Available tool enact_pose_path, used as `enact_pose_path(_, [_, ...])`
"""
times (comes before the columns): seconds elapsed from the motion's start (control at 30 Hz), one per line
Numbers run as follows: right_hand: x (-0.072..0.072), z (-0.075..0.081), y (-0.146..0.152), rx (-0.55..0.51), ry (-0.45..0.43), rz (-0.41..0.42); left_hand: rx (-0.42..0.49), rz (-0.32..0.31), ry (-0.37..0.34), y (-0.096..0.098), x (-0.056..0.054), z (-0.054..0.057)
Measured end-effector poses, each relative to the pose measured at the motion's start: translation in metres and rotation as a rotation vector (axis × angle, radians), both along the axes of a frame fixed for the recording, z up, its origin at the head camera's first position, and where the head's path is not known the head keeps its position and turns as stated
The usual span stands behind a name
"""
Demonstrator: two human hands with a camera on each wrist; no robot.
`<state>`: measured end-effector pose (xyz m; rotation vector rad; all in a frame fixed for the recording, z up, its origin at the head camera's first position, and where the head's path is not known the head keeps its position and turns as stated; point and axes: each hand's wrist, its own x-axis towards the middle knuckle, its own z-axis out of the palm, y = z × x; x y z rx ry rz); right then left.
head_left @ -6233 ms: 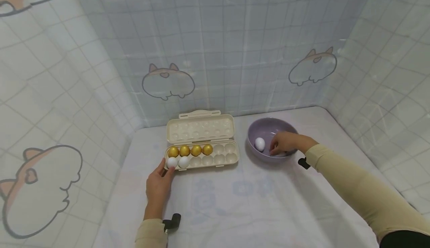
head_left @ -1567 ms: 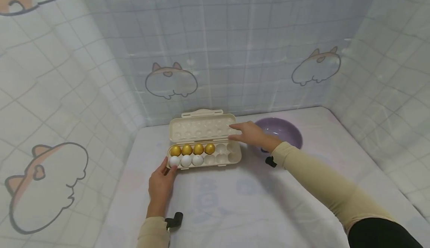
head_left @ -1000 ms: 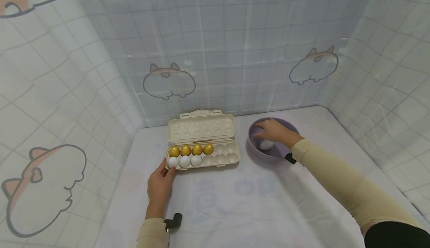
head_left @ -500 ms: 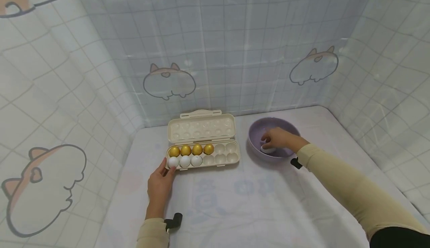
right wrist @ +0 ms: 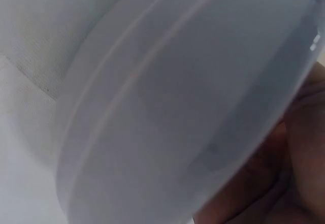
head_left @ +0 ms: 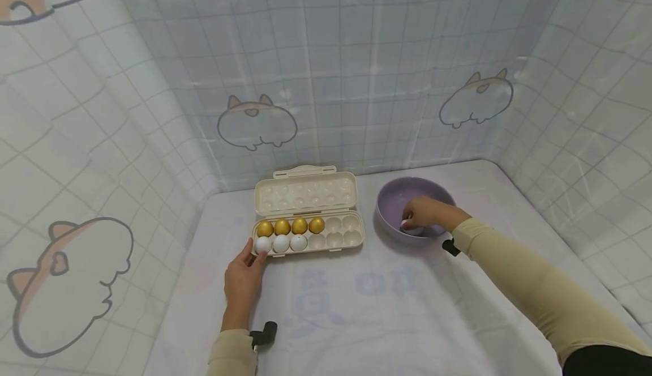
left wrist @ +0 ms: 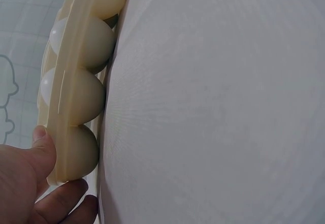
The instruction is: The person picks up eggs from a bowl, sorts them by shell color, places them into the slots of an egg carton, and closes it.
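Note:
A cream egg carton (head_left: 351,246) lies with its lid (head_left: 305,192) folded back. Four-in-a-row golden eggs aside, its back row holds several golden eggs (head_left: 299,226) and its front row three white eggs (head_left: 281,244), all from the left end. My left hand (head_left: 243,280) grips the carton's left front corner; in the left wrist view the thumb (left wrist: 43,145) presses the rim while fingers sit at the end below. Inside the purple bowl (head_left: 391,195), my right hand (head_left: 428,213) curls its fingers round a white egg (head_left: 414,231), mostly hidden. The right wrist view shows mainly the bowl's outer wall.
A white cloth (head_left: 356,319) with faint blue print covers the table. Tiled-pattern sheets with cartoon animals form a back wall (head_left: 346,81) and two side walls close around it. Bare cups (head_left: 350,239) show at the carton's right end.
A third white egg has joined the carton's front row. My right hand went from over the carton back into the bowl and closed round an egg. The left hand stayed put.

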<state>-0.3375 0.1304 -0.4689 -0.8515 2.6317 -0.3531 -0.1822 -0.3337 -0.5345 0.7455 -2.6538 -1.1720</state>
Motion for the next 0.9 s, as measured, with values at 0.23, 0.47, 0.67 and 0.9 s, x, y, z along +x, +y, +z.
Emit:
enact_pose_path(0.23, [0.004,0.001,0.001,0.08,0.012,0.009,0.004,0.0,0.005,-0.001,0.001,-0.002])
enact_pose_path(0.47, [0.009,0.003,0.001,0.096,0.003,-0.006,0.009,0.005,0.004,0.0,0.001,-0.002])
enact_pose_path(0.67, [0.008,0.011,0.005,0.037,0.028,-0.015,-0.007,-0.007,0.011,-0.002,0.002,-0.003])
enact_pose_path(0.9, [-0.004,0.026,-0.001,-0.083,0.087,-0.005,0.0,-0.009,0.007,-0.003,0.002,-0.001])
